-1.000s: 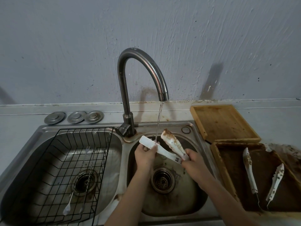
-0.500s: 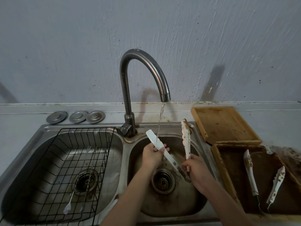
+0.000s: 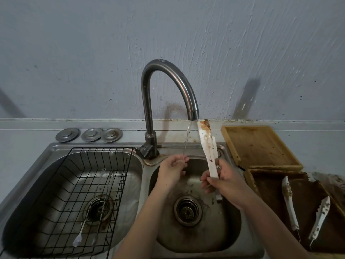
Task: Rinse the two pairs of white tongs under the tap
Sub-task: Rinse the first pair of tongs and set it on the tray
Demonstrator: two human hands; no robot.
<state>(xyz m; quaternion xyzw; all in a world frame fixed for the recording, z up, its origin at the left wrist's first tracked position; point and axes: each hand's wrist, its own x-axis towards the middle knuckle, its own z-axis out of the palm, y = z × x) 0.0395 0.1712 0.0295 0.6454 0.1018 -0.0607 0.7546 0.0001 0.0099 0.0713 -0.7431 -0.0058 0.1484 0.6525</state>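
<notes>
Left basin: black wire rack [image 3: 78, 187]; idle. Tap [image 3: 169, 94]: running, thin stream [image 3: 187, 141] landing on left hand [image 3: 172, 170], fingers relaxed, holding nothing. Right hand [image 3: 223, 181]: curled round handle end of soiled tongs [image 3: 208, 146], blades upright, just right of stream; best tilted leftward into water, stained tip first. Second tongs [image 3: 288, 202]: in brown tray [image 3: 250, 176], unrinsed.
</notes>
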